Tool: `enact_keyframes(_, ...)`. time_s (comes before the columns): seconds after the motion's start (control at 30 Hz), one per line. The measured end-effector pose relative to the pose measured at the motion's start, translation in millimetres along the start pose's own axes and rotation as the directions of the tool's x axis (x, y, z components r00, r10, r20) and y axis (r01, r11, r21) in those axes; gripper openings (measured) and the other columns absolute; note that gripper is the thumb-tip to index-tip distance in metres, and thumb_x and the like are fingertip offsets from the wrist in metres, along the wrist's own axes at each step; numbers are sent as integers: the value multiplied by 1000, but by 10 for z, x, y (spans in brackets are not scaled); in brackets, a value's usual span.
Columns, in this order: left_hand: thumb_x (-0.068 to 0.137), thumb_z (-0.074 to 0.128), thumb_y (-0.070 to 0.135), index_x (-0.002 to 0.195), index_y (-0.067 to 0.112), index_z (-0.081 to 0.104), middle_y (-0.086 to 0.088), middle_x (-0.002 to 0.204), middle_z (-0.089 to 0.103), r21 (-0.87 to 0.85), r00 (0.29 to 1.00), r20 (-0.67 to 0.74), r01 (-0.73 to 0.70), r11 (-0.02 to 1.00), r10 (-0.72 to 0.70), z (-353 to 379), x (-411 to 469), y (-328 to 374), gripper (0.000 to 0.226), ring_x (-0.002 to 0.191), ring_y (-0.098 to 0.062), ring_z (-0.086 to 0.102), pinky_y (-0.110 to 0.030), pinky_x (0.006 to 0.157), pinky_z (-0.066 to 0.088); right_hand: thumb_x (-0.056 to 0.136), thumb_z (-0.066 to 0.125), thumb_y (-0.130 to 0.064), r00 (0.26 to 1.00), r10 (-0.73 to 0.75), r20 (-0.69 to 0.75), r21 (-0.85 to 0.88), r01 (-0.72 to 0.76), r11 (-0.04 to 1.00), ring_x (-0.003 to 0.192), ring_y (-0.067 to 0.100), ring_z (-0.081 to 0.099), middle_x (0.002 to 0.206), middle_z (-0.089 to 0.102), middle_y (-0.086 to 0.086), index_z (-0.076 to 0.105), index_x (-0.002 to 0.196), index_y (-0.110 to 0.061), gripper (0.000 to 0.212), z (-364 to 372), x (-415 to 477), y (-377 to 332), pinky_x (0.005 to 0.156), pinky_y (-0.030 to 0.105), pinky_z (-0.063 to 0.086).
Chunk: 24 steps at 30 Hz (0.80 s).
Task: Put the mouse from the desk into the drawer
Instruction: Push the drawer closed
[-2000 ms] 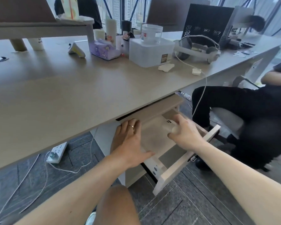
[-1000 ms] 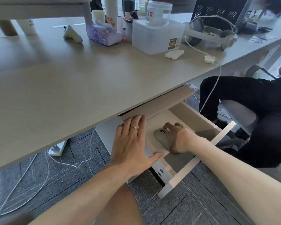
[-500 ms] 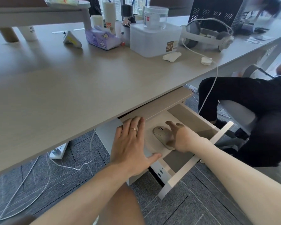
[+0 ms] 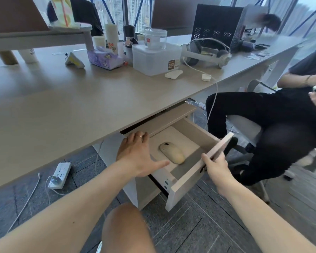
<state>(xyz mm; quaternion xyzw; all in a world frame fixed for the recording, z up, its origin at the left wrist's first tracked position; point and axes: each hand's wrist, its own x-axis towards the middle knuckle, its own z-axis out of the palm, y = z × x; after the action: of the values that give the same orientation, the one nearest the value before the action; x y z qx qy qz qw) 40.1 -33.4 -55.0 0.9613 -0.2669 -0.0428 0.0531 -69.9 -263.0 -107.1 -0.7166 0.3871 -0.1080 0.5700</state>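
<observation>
Right hand [image 4: 216, 166] is off the mouse [image 4: 172, 152] since half a second ago and has gone to the drawer front [image 4: 199, 170]; it's now gripping the top edge of that panel, fingers curled over it. Mouse lies released on the floor of the drawer [image 4: 197, 133], roughly mid-tray, nothing touching it. Only one view to go on, the head camera: left hand [image 4: 137, 155] is flat and open, palm down over the left edge of the drawer by the cabinet, thumb pointing toward the mouse but apart from it, holding nothing. Desk [image 4: 80, 99] top above shows a storage box [image 4: 156, 58], a tissue pack [image 4: 104, 59] and a headset [image 4: 206, 52], none in my way. Placement step looks done to me, so I'd call this the closing step. Next move, as I judge it: push the front panel straight in with the right hand and get the left hand clear of the side first, or it gets pinched. Drawer sits skewed in this wide-angle view, so I can't tell if it runs true.
</observation>
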Motion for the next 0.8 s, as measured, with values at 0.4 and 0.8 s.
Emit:
enact_keyframes(0.4, 50, 43, 103, 158, 15, 16, -7, 165, 20, -109, 998, 51, 44, 993, -39, -88, -77, 73, 142, 150, -27, 15, -46, 117, 24, 100, 54, -30, 969, 158, 192, 328, -215, 920, 105, 25, 48, 113, 52, -3, 42, 128, -29, 31, 297, 29, -200, 79, 65, 57)
enact_keyframes(0.8, 90, 58, 51, 151, 22, 35, 5, 153, 40, -104, 975, -215, -71, 992, 47, 152, 18, -152, 71, 140, -18, 33, -38, 111, 33, 102, 49, -33, 935, 204, 290, 409, -314, 857, 119, 34, 43, 130, 38, -1, 38, 145, -34, 45, 939, 410, -554, 76, 66, 57)
